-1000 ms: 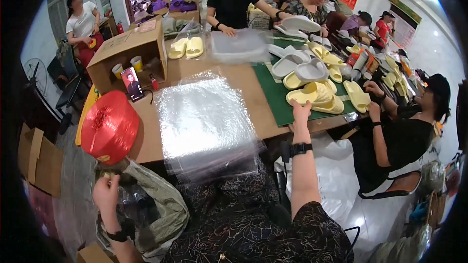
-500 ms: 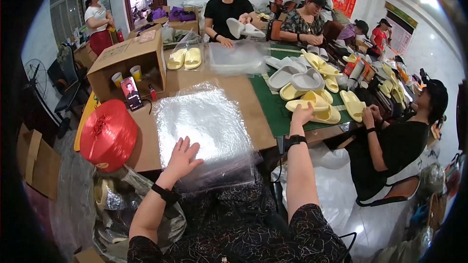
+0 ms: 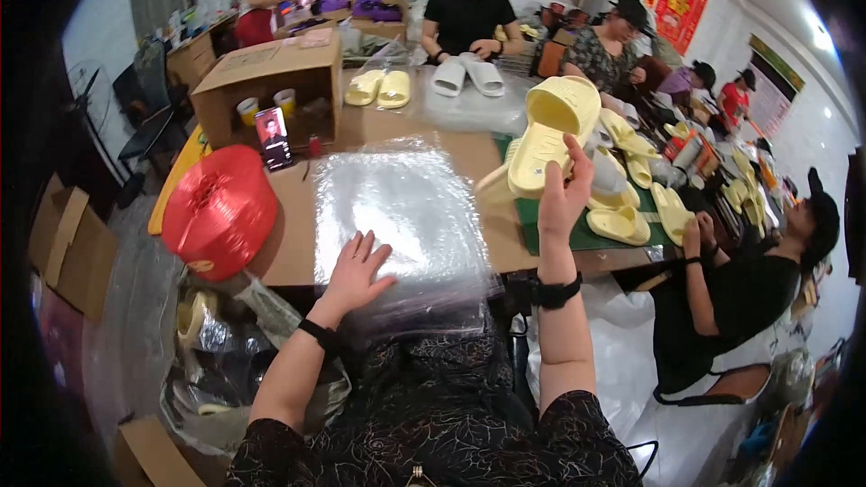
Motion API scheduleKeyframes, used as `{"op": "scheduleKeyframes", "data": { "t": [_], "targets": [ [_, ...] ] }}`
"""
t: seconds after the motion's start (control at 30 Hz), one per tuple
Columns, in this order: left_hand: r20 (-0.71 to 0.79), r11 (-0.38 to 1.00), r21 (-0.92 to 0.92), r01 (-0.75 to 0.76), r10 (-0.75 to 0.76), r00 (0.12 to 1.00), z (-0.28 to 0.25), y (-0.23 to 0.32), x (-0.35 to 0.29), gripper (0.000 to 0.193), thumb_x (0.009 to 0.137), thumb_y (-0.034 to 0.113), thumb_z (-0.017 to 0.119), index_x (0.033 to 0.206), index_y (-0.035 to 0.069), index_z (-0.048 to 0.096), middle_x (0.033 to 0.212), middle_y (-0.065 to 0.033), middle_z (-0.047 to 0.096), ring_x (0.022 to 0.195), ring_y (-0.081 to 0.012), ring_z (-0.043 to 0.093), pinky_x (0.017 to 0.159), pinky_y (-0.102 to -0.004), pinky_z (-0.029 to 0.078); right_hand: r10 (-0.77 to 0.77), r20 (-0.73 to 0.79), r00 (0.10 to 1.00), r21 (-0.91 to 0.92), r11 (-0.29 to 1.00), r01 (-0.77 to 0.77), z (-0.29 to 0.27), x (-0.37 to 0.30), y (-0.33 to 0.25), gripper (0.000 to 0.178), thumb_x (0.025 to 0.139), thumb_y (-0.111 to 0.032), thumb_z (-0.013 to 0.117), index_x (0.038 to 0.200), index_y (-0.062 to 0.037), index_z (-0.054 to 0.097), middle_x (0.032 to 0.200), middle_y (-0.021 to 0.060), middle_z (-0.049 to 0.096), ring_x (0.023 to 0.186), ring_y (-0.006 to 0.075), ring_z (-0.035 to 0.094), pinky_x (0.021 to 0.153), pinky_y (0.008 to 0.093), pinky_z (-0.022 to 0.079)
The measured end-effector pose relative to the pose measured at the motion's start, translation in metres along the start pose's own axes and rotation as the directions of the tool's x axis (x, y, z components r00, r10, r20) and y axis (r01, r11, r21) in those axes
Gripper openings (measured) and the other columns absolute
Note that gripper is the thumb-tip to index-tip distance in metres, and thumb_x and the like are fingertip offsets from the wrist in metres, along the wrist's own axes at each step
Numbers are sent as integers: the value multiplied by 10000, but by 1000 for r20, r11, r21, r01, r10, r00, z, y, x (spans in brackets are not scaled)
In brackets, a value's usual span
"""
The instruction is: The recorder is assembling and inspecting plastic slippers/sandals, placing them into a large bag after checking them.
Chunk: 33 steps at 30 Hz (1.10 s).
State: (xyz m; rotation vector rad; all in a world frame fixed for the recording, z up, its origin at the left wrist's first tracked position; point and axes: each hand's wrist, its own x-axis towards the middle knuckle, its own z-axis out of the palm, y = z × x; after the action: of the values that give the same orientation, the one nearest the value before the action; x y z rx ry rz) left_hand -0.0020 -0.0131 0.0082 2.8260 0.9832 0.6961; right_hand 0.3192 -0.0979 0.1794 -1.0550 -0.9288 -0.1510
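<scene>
My right hand [image 3: 566,194] grips a pair of pale yellow slippers [image 3: 552,131] by the heel end and holds them raised above the table. One slipper faces me with its sole bed; the other shows only in part behind it, at the left. Fingers spread, my left hand [image 3: 358,272] lies flat on a stack of clear plastic bags [image 3: 397,194] at the table's near edge. Behind the held pair, more yellow slippers [image 3: 619,225] lie heaped with grey ones on a green mat [image 3: 541,216].
Left of the bags are a big red roll of plastic twine [image 3: 221,212], a propped phone [image 3: 272,137] and an open cardboard box [image 3: 262,81]. A bagged yellow pair [image 3: 394,88] lies farther back. Across, a co-worker is behind light grey slippers [image 3: 483,77]; another person [image 3: 740,307] sits at right.
My right hand has lifted a yellow pair off the heap, up and toward me. My left hand stays on the bags. The co-worker opposite has put the grey pair down on clear plastic.
</scene>
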Motion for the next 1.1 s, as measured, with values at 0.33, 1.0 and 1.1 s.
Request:
{"op": "scheduleKeyframes", "data": {
  "t": [0.33, 1.0, 1.1],
  "targets": [
    [23, 999, 37, 22, -22, 999, 1, -3, -4, 631, 888, 548, 567, 1371, 146, 510, 1467, -244, 386, 1359, -448, 339, 1118, -501, 299, 487, 374, 789, 332, 724, -604, 27, -42, 9, 435, 916, -41, 516, 1340, 55, 496, 1200, 92, 582, 1005, 116, 561, 888, 251, 447],
    [45, 1000, 18, 16, -17, 999, 8, -3, -1, 690, 903, 609, 509, 1422, 159, 449, 1495, -255, 343, 1391, -455, 292, 1146, -508, 247, 509, 640, 576, -730, 638, 247, 115, -96, 126, 847, 765, -607, 687, 1277, 52, 543, 1337, 304, 444, 1180, 439, 491, 978, 469, 426],
    [34, 999, 46, 27, -29, 999, 12, -9, -5, 684, 899, 611, 515, 1418, 168, 455, 1502, -241, 339, 1390, -445, 299, 1146, -502, 250, 437, 652, 620, -734, 570, 371, 133, -105, 124, 839, 789, -602, 655, 1282, 64, 526, 1316, 306, 467, 1137, 422, 548, 978, 451, 449]
  ]
}}
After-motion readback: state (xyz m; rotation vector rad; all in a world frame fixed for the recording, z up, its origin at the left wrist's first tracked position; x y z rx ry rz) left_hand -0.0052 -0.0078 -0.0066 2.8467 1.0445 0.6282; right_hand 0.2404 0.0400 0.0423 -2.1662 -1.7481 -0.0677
